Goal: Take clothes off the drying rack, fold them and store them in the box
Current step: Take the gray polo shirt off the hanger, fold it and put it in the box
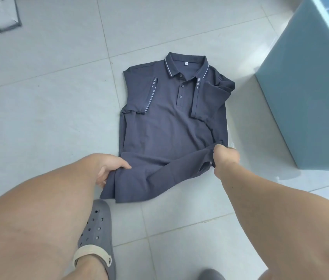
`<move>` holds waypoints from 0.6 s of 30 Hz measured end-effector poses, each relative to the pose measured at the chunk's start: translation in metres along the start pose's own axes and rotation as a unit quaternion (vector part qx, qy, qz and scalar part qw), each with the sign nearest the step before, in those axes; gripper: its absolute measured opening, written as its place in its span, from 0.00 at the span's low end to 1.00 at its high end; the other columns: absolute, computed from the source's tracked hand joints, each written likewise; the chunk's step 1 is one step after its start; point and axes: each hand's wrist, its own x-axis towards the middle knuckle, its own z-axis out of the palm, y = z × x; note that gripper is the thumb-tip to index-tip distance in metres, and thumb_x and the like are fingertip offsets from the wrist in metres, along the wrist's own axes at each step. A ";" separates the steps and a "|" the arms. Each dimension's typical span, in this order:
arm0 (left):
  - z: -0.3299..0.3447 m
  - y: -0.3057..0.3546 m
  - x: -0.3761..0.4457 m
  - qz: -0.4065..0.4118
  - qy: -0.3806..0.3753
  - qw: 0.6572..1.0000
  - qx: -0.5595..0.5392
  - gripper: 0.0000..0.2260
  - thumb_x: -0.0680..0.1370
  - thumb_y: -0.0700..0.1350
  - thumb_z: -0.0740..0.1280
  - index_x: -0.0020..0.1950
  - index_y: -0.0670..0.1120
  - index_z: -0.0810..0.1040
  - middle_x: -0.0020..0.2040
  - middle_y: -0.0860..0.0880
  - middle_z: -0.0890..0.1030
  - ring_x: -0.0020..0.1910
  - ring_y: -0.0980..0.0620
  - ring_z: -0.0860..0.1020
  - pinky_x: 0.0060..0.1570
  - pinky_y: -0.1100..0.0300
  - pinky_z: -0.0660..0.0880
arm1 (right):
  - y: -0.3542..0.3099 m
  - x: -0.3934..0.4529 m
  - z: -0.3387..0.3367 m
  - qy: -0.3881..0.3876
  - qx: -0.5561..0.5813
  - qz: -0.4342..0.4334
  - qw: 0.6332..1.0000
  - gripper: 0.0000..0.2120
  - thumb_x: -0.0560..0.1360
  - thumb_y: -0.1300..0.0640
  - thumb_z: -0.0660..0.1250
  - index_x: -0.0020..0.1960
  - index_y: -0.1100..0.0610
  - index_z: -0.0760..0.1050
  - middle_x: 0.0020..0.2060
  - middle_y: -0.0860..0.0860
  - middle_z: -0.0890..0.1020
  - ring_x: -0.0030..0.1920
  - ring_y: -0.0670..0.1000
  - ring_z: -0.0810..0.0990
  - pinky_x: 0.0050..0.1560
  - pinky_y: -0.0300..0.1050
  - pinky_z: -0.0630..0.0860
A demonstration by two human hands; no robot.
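Observation:
A dark grey polo shirt point(171, 118) with white-striped collar lies front-up on the tiled floor, both short sleeves folded in over the chest. My left hand point(109, 168) grips the lower left corner of its hem. My right hand point(225, 156) is closed on the lower right corner, and the hem is lifted off the floor between the two hands. A light blue box point(309, 93) stands on the floor just to the right of the shirt; only its side wall and a strip of its rim show.
My foot in a grey clog point(97, 229) is planted right below the shirt's hem, and a second shoe point(210, 274) peeks in at the bottom edge. A grey-and-white object point(4, 15) lies at the far left corner. Pale floor tiles surround the shirt.

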 end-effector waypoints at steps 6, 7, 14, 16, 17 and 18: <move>0.014 0.027 -0.005 0.141 0.024 0.962 -0.231 0.11 0.77 0.55 0.69 0.52 0.49 0.81 0.41 0.47 0.85 0.34 0.49 0.81 0.35 0.59 0.75 | -0.011 -0.016 0.023 -0.054 0.081 -0.060 0.993 0.19 0.79 0.60 0.68 0.68 0.49 0.73 0.51 0.47 0.78 0.46 0.50 0.78 0.49 0.52 0.84; 0.017 0.033 -0.006 0.159 0.016 0.955 -0.251 0.10 0.76 0.52 0.70 0.53 0.48 0.81 0.44 0.46 0.85 0.38 0.48 0.81 0.35 0.58 0.76 | -0.016 -0.021 0.030 -0.076 0.085 -0.053 0.992 0.24 0.78 0.59 0.69 0.73 0.48 0.71 0.53 0.47 0.78 0.45 0.49 0.78 0.46 0.50 0.84; 0.043 0.061 -0.016 0.215 0.017 0.939 -0.268 0.06 0.81 0.37 0.70 0.57 0.43 0.80 0.52 0.42 0.85 0.42 0.48 0.85 0.32 0.58 0.81 | -0.028 -0.043 0.043 -0.146 0.028 -0.053 0.987 0.30 0.82 0.66 0.62 0.81 0.49 0.65 0.51 0.48 0.77 0.44 0.51 0.76 0.62 0.57 0.82; 0.042 0.066 -0.023 0.203 0.040 0.945 -0.252 0.02 0.83 0.42 0.69 0.54 0.46 0.79 0.40 0.46 0.85 0.29 0.53 0.82 0.24 0.63 0.76 | -0.029 -0.038 0.043 -0.114 0.062 -0.061 0.990 0.33 0.81 0.67 0.63 0.82 0.45 0.62 0.56 0.46 0.75 0.43 0.46 0.74 0.56 0.58 0.84; 0.040 0.069 -0.027 0.198 0.064 0.944 -0.257 0.03 0.83 0.44 0.69 0.52 0.46 0.79 0.34 0.48 0.83 0.24 0.55 0.78 0.21 0.64 0.74 | -0.032 -0.036 0.041 -0.090 0.091 -0.060 0.990 0.33 0.81 0.67 0.64 0.81 0.44 0.63 0.58 0.46 0.74 0.43 0.47 0.75 0.51 0.56 0.85; 0.034 0.073 -0.031 0.197 0.090 0.938 -0.271 0.04 0.83 0.45 0.69 0.51 0.45 0.78 0.30 0.49 0.81 0.22 0.57 0.76 0.20 0.65 0.73 | -0.037 -0.036 0.038 -0.063 0.114 -0.056 0.990 0.32 0.80 0.66 0.65 0.79 0.44 0.64 0.59 0.49 0.75 0.43 0.49 0.77 0.46 0.53 0.85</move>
